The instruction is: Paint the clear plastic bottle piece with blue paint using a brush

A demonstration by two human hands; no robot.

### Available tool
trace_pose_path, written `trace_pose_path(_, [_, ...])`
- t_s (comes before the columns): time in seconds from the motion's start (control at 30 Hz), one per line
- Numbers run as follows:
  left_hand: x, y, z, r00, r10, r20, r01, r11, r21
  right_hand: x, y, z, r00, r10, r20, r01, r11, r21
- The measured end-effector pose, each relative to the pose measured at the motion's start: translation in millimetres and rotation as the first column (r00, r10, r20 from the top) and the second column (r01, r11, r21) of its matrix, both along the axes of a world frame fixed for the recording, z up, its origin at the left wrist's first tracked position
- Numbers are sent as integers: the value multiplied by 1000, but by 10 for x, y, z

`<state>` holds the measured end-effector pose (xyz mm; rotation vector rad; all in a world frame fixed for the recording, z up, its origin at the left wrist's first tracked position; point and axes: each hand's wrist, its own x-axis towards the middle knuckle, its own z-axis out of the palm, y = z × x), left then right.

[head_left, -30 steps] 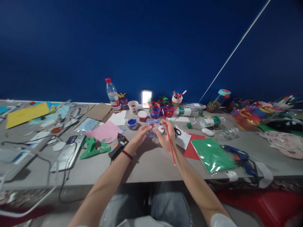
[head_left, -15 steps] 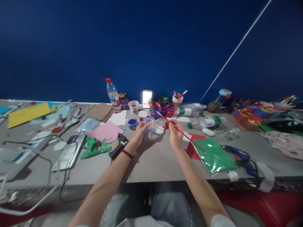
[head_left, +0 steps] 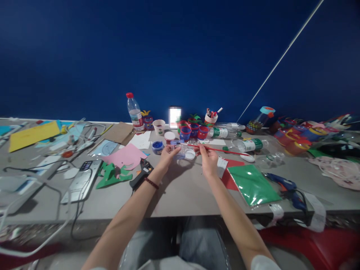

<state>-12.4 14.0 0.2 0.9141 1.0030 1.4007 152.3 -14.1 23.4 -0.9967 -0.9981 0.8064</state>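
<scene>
My left hand (head_left: 168,156) is closed round a clear plastic bottle piece (head_left: 179,151) with blue paint along its rim. In my right hand (head_left: 207,157) is a red paintbrush (head_left: 225,150), held almost level, its tip at the blue-edged rim of the plastic piece. An open jar of blue paint (head_left: 158,147) stands just left of my left hand. Beside the plastic piece lies a white round lid (head_left: 189,154). Behind it are a white-lidded jar (head_left: 169,137) and several painted cups (head_left: 185,133) with stuck-on eyes.
A black glue gun (head_left: 142,174) lies near my left wrist, a blue glue gun (head_left: 289,187) at the right. Green sheets (head_left: 253,183), pink paper (head_left: 125,155), a phone (head_left: 83,180) and cables surround the work. A tall water bottle (head_left: 135,112) stands at the back.
The paintbrush has swung from a steep slant to nearly level, its tip coming down to the plastic piece's rim. My left hand has barely moved.
</scene>
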Motion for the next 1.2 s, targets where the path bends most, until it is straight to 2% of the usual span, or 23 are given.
trace_pose_path(0.23, [-1, -13, 4, 1000, -14, -19, 14, 1000, 6, 3, -33, 3, 997, -47, 57, 48, 999, -11])
trace_pose_path(0.43, [4, -22, 27, 999, -24, 26, 24, 999, 25, 30, -65, 52, 989, -102, 111, 102, 995, 9])
trace_pose_path(0.83, [-3, 3, 21, 988, -61, 141, 59, 998, 17, 67, -9, 49, 975, -214, 56, 213, 977, 31])
trace_pose_path(1.0, [-4, -24, 75, 985, -74, 155, 76, 997, -8, 72, -19, 45, 960, -264, 89, 256, 962, 96])
trace_pose_path(1.2, [8, -33, 50, 992, -85, 94, 84, 996, 18, 39, -114, -28, 901, -296, 317, 217, 941, 260])
